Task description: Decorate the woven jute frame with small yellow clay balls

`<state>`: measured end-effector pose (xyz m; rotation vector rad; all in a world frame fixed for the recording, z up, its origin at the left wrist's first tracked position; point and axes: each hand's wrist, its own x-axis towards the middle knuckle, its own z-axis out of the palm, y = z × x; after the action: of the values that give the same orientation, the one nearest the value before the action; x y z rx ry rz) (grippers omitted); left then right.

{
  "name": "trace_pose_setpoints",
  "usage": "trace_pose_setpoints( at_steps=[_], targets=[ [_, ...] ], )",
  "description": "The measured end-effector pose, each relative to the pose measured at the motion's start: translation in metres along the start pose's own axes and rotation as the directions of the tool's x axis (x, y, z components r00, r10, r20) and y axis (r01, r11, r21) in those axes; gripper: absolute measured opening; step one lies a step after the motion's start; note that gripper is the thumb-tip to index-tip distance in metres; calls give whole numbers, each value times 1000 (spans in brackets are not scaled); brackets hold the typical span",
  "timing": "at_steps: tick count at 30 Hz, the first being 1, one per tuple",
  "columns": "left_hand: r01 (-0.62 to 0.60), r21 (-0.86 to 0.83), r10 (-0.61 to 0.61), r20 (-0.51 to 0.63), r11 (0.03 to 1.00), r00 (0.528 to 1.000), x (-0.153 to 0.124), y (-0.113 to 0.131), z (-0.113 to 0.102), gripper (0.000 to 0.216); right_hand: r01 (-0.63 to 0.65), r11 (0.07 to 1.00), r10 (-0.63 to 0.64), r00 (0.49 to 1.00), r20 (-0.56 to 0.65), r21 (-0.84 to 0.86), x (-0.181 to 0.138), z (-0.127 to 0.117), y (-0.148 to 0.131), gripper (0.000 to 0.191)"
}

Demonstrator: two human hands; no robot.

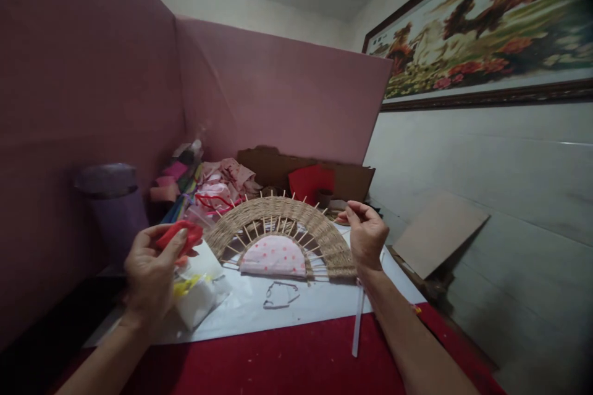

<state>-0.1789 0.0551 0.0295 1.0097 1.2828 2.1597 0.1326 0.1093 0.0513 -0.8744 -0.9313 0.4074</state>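
A half-round woven fan [282, 228] of tan cord on wooden sticks lies on white paper [319, 302], with a pink dotted fabric centre [273, 256]. My left hand [151, 271] is closed round a red piece of cloth [178, 236] just left of the fan. At the fan's right end, my right hand [365, 234] has its fingers pinched together; what they grip is too small to make out. A white strip [357, 321] hangs down below my right wrist.
Pink boards wall off the back and left. A purple bin [113, 203] stands at left. Fabric scraps [222, 182], a brown cardboard box [287, 166] and red felt [310, 182] lie behind the fan. A cardboard sheet [438, 231] leans at right. A red cloth [287, 358] covers the near table.
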Motion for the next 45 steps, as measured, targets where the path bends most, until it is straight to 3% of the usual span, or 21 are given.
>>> trace_pose_setpoints(
  at_steps=[2, 5, 8, 10, 14, 22, 25, 28, 31, 33, 34, 37, 40, 42, 45],
  targets=[
    [-67, 75, 52, 186, 995, 981, -6, -9, 2, 35, -2, 999, 4, 999, -39, 40, 2, -5, 0, 22],
    [-200, 211, 90, 439, 957, 894, -13, -22, 3, 30, -58, 994, 65, 996, -67, 94, 6, -11, 5, 22],
    [-290, 326, 56, 572, 900, 818, -18, -28, 3, 26, -102, 992, 106, 993, -50, 78, 7, -14, 10, 22],
    [-316, 378, 27, 604, 870, 797, -20, -27, 2, 25, -103, 993, 105, 994, -29, 54, 5, -14, 13, 23],
    [-361, 501, -13, 598, 787, 802, -19, -25, 0, 23, -84, 996, 84, 996, 16, 15, -4, -10, 12, 25],
    [-388, 661, 46, 472, 642, 880, -14, -29, -6, 17, -52, 998, 54, 996, 74, -25, -13, -6, 15, 23],
    [-352, 605, 113, 397, 715, 911, -10, -27, -6, 17, -8, 998, 15, 994, 108, -59, -18, -4, 15, 23],
    [-309, 428, 159, 351, 850, 923, -9, -25, -3, 21, -1, 995, 22, 979, 204, -104, -30, 1, 11, 24],
    [-145, 239, 54, 348, 960, 936, -18, -17, 6, 25, 45, 988, 10, 938, 347, -149, -48, 7, 6, 20],
    [31, 115, -75, 410, 993, 909, -31, -7, 17, 26, 93, 982, -9, 897, 442, -167, -61, 11, 4, 13],
    [117, 82, -142, 469, 990, 872, -39, 0, 23, 26, 98, 981, -4, 877, 481, -170, -67, 12, 3, 11],
    [325, 1, -271, 557, 946, 785, -58, 18, 47, 26, 14, 984, 89, 828, 553, -179, -77, 15, 3, 15],
    [328, -32, -249, 583, 944, 774, -64, 22, 67, 26, -107, 972, 209, 803, 558, -210, -78, 15, 8, 27],
    [229, -48, -168, 535, 972, 828, -63, 15, 74, 25, -122, 963, 240, 792, 562, -240, -75, 15, 13, 33],
    [98, -57, -63, 443, 994, 894, -63, -3, 73, 21, 1, 953, 185, 790, 585, -304, -74, 13, 20, 33]
  ],
)
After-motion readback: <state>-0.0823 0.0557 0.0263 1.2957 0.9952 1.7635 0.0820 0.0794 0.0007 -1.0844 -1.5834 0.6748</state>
